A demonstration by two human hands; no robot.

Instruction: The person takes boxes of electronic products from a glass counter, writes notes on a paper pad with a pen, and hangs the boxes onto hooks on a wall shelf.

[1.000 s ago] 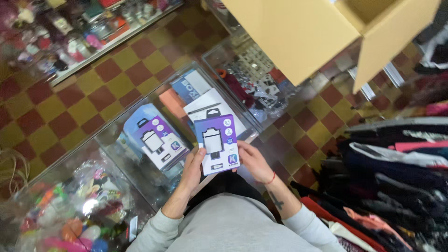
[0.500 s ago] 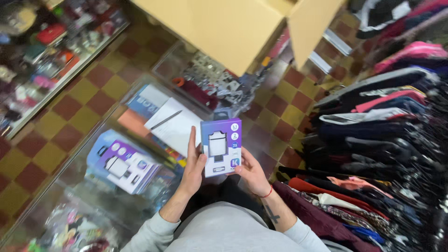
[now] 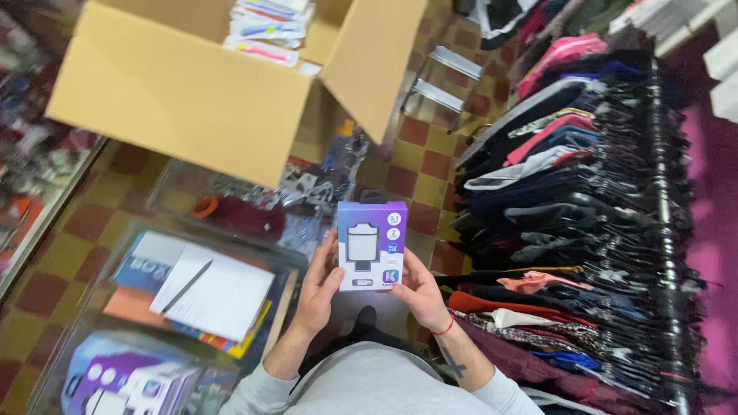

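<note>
Purple-white box (image 3: 372, 246) upright between left hand (image 3: 317, 288), right hand (image 3: 422, 290).

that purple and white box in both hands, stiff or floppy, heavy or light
The small purple and white cardboard box probably handles stiffly: its edges look straight between the left hand and right hand. It seems light, since only the fingers at its sides carry it. Its glossy-looking face may be slightly slippery.
</note>
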